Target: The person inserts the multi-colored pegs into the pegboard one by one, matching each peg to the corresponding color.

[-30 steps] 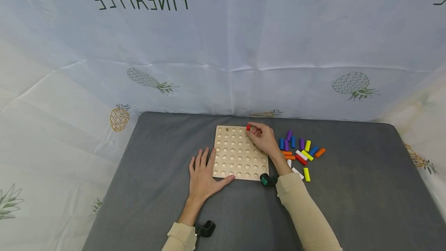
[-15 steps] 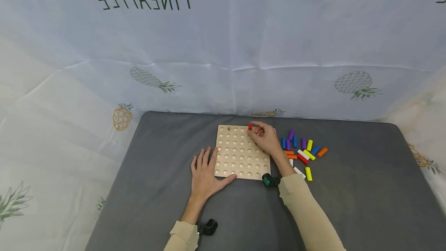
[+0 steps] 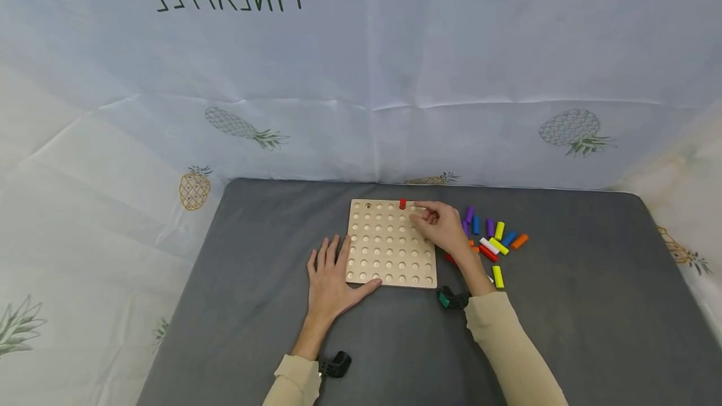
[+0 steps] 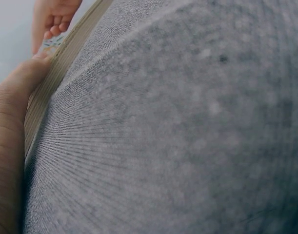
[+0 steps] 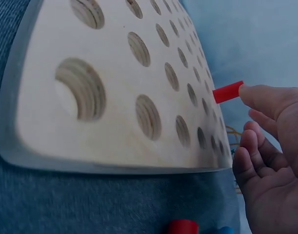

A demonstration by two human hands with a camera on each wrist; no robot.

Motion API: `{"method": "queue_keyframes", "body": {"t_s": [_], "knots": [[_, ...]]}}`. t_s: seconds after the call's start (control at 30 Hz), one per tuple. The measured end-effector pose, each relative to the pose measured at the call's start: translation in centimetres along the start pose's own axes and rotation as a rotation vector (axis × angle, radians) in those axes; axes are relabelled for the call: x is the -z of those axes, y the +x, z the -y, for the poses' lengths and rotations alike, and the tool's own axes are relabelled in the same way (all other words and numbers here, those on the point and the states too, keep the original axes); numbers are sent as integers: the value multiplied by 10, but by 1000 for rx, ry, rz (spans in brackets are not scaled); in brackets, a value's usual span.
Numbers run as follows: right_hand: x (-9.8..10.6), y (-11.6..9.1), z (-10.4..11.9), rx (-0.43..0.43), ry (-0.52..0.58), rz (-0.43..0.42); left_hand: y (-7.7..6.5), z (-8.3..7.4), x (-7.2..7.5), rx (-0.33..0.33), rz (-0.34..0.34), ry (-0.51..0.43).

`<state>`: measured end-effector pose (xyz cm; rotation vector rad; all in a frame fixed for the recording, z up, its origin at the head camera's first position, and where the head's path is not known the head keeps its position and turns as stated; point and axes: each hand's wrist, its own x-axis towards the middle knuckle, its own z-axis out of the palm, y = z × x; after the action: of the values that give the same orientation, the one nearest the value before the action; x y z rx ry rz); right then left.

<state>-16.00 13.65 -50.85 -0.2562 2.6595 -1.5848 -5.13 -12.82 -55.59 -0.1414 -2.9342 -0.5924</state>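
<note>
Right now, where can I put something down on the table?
The gray table is bare left of the left hand, between the sleeves, and right of the loose pegs. It's crowded just right of the wooden board, where those pegs lie near the right hand.

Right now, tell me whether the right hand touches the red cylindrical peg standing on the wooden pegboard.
Apart. The head view shows a strip of wooden pegboard between the right hand and the red cylindrical peg.
</note>
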Motion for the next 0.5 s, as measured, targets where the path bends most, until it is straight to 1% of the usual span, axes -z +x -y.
{"method": "queue_keyframes", "body": {"t_s": [0.1,0.23,0.37,0.5], "knots": [[4,-3,4,23,-24,4,0,1,0,8,8,5],[9,-8,8,23,-52,-1,0,1,-1,7,4,2],[14,-15,9,13,-88,-10,1,1,-1,5,3,-6],[20,-25,10,38,-126,-22,1,0,-1,6,5,-9]]}}
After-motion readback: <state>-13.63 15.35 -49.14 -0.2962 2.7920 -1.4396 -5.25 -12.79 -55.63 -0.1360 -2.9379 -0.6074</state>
